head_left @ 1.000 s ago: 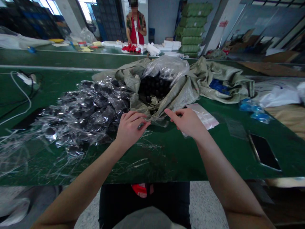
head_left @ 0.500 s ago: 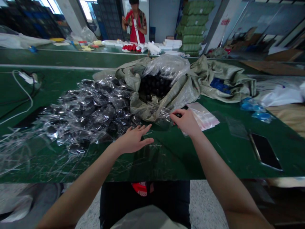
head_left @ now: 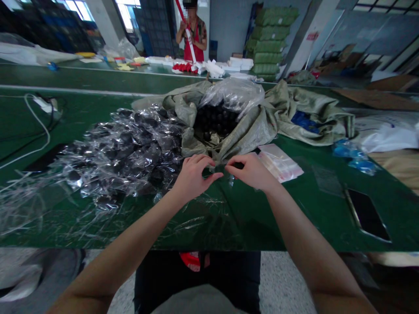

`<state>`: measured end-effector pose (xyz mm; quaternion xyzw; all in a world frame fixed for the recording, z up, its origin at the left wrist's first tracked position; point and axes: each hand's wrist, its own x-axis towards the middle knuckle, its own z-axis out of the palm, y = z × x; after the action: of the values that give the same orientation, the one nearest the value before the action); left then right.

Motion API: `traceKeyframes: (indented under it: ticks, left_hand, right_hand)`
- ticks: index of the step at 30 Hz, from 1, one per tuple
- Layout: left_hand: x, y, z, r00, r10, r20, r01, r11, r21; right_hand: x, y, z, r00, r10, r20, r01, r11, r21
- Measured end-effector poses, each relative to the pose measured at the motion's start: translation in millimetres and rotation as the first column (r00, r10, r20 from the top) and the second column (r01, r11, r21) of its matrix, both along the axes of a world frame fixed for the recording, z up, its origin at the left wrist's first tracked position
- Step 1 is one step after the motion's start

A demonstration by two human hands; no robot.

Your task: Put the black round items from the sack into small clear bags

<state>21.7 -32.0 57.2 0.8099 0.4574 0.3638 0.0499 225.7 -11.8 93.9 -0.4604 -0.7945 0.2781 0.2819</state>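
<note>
My right hand (head_left: 250, 171) is closed, with thumb and forefinger pinched and a small black object (head_left: 239, 165) partly hidden under the fingers. A bit of clear plastic (head_left: 231, 179) hangs just below its fingertips. Facing it from the left, my left hand (head_left: 195, 175) is curled, thumb and fingertips a little apart, and nothing can be made out between them. Behind both hands, an open woven sack (head_left: 257, 128) holds many round black pieces (head_left: 218, 120). Left of my left hand lies a heap of black pieces in clear wrappers (head_left: 131, 152).
Flat clear bags (head_left: 283, 163) lie stacked right of my right hand. A phone (head_left: 366, 213) is near the right front edge. Plastic strips (head_left: 26, 205) and a white cable (head_left: 42, 124) lie at left. A co-worker (head_left: 194, 37) stands across the green table (head_left: 262, 226).
My left hand has risen and moved right, its fingers going from spread to curled. My right hand has shifted slightly left and down, bringing the two hands close together.
</note>
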Motion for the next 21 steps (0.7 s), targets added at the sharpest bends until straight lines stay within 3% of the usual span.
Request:
traceKeyframes:
  ticks: [4,9,15,21]
  left_hand:
    - [12,4,4.4,0.999,-0.006,-0.031,0.004,0.998,-0.059]
    - [18,6,0.1,0.999,0.006,-0.041,-0.009,0.998,-0.067]
    - [27,7,-1.3,0.973,0.172,-0.152,-0.165,0.985,0.053]
    - [33,7,0.0,0.943,0.260,-0.209,-0.218,0.955,0.202]
  right_hand:
    - [1,0,1.6,0.998,0.067,-0.007,-0.067,0.998,0.012]
    - [4,4,0.8,0.999,0.033,0.014,-0.033,0.999,0.036]
    - [-1,8,-10.9,0.945,-0.222,0.239,0.153,0.949,0.274]
    - [-7,3,-16.7,0.896,-0.383,0.224,0.295,0.892,0.343]
